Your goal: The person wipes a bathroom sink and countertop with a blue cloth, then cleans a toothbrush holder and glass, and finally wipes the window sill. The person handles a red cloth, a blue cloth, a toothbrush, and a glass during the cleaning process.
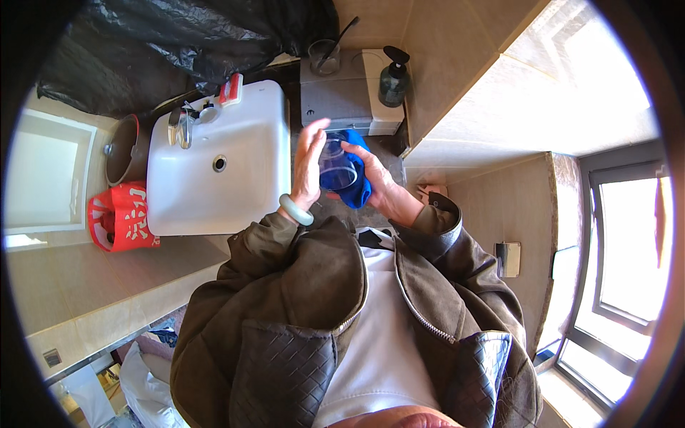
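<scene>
Holding one clear glass (335, 165) in front of the chest, just right of the white sink (214, 207). Left hand (308, 165) lies flat against the glass's left side, fingers extended, not clenched; one pale green bangle (295, 210) on that wrist. Right hand (378, 184) grips one blue cloth (360, 191), wrapped around the right and lower side of the glass, thumb pressing the cloth at the rim.

Counts on the bench: one sink with one chrome tap (180, 127); one second glass (325, 57) at the far edge with a dark handle standing in it; one dark pump bottle (393, 80) on a white block. One red-and-white tube (231, 90) lies on the sink's far rim. One red bag (123, 217) with white characters sits left of the sink, beside one dark pot (125, 150). One black plastic sack (185, 43) behind.
</scene>
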Demonstrator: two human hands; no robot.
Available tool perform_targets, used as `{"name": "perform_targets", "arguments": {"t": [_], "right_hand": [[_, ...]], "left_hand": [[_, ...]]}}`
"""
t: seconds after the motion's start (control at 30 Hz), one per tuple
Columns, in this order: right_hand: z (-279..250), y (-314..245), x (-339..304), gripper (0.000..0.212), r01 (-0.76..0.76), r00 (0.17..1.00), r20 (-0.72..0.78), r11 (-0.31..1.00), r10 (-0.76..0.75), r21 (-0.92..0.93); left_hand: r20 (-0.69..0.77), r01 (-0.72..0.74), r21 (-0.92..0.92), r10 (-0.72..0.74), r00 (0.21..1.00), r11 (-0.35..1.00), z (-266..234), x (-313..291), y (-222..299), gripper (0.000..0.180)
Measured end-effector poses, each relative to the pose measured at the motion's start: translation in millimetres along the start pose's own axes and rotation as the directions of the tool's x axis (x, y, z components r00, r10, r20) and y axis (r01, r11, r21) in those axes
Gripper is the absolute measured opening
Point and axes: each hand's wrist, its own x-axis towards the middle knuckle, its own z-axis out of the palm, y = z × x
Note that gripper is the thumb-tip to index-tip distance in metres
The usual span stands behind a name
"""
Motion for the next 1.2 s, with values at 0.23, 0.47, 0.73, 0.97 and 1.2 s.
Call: {"name": "perform_targets", "arguments": {"t": [0.23,0.47,0.73,0.97,1.2], "right_hand": [[-21.9,-12.8,28.1,0.039,-0.095,0.995,0.065,0.966,0.082,0.239],[-3.1,-33.1,41.1,0.035,0.057,0.997,0.037,0.983,-0.064,0.173],[22.4,-64.7,51.6,0.038,0.313,0.902,-0.173,0.877,-0.394,-0.364],[8.1,-71.8,103.6,0.052,0.318,0.568,-0.020,0.242,-0.822,-0.917],[0.4,-87.5,153.2,0.071,0.302,0.349,0.044,0.067,-0.936,-0.951]], "left_hand": [[0.683,-0.585,0.485,0.136,0.718,0.650,-26.8,22.1,26.5,0.090],[0.575,-0.494,0.544,0.127,0.808,0.678,-38.1,50.6,33.6,0.096],[0.108,-0.025,-0.019,0.027,0.994,1.000,-52.2,95.0,-6.3,0.076],[0.008,-0.130,0.048,0.130,0.992,0.990,-38.3,132.0,-37.6,0.074],[0.026,-0.133,0.063,0.132,0.991,0.989,-47.5,140.8,-63.0,0.080]]}}
